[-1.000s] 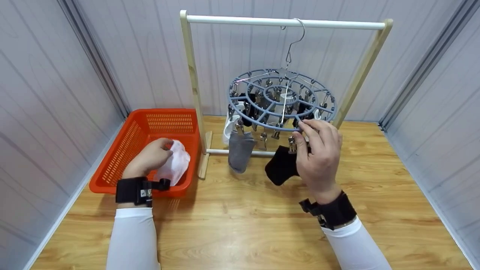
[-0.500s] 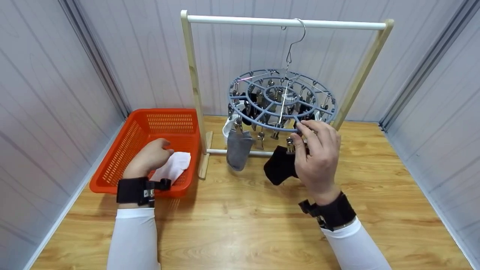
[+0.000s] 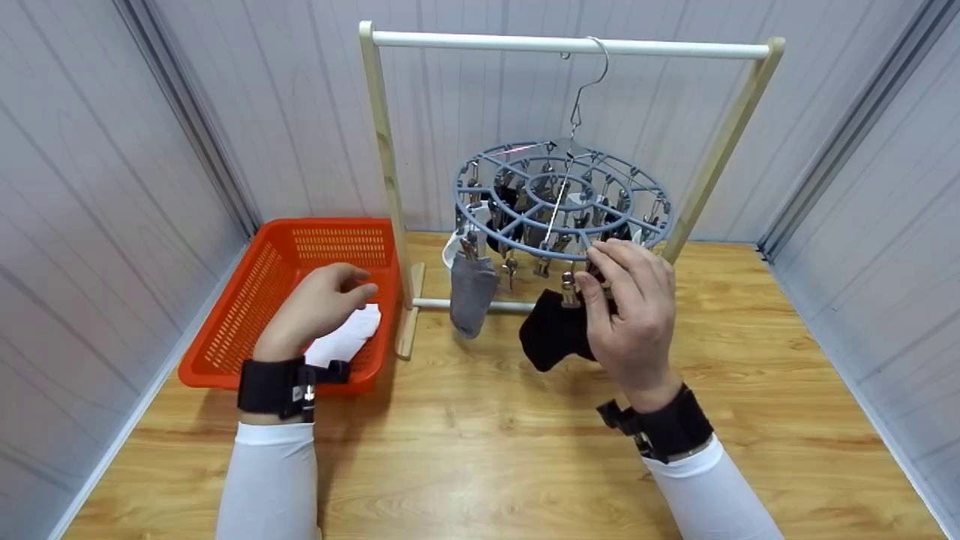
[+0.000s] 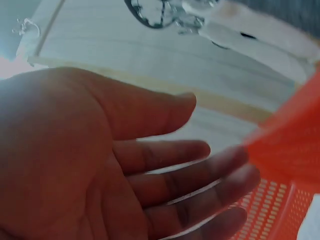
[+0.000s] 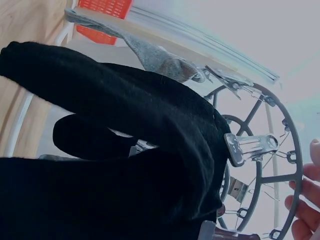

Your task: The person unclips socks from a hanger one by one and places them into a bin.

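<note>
My left hand (image 3: 319, 307) hovers over the orange plastic basket (image 3: 202, 330), holding nothing; its fingers are spread loosely in the left wrist view. Below it in the basket lies a white sock (image 3: 346, 337). My right hand (image 3: 634, 315) holds the near rim of a round blue-grey clip hanger (image 3: 495, 244) with fingers and thumb. A black sock (image 3: 551, 330) hangs from clips beside that hand, and in the right wrist view it fills much of the frame. Further left a grey sock (image 3: 472, 296) hangs from a clip.
The hanger's metal hook (image 3: 581, 97) hangs on the white top bar (image 3: 487, 41) of a wooden stand (image 3: 388, 165). More black, grey and white socks hang further back, partly hidden. Pale panel walls enclose the wooden tabletop (image 3: 465, 450) at the back and sides.
My left hand has let go of the white sock, lifted and shifted right over the basket. The hanger has turned slightly, its front socks shifting left with my right hand.
</note>
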Action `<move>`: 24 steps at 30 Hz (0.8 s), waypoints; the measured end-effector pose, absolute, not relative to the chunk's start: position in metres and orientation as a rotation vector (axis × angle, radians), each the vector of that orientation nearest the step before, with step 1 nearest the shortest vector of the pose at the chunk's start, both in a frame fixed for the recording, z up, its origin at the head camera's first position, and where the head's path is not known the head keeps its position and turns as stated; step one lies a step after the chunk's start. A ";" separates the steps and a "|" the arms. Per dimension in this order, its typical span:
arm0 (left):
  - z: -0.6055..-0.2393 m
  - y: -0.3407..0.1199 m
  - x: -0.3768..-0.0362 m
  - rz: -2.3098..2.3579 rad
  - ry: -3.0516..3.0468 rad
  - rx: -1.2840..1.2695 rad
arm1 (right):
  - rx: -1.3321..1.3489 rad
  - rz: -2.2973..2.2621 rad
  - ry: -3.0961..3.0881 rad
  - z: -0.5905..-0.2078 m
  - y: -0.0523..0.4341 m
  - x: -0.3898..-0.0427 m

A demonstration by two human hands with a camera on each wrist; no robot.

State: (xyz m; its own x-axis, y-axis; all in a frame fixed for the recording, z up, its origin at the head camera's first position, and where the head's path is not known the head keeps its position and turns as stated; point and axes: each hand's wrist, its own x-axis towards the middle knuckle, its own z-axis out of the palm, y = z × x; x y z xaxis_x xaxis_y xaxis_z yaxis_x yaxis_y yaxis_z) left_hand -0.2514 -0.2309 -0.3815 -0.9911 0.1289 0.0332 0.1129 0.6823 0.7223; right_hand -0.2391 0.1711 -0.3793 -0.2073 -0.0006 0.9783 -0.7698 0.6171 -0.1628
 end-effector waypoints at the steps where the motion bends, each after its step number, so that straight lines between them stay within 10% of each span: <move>1: -0.381 -0.227 -0.251 1.237 2.859 0.237 | 0.647 0.806 -1.633 -0.379 0.172 -0.239; 24: -0.401 -0.138 -0.257 1.318 2.684 0.725 | 0.558 0.770 -1.704 -0.383 0.180 -0.245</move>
State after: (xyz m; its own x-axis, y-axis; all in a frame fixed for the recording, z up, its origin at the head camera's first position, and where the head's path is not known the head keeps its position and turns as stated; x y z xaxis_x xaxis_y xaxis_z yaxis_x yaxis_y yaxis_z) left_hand -0.2568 -0.1378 -0.4006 -0.8869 0.4385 0.1454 0.3831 0.5222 0.7619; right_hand -0.2449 0.1802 -0.3831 -0.2597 0.0236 0.9654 -0.7091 0.6740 -0.2072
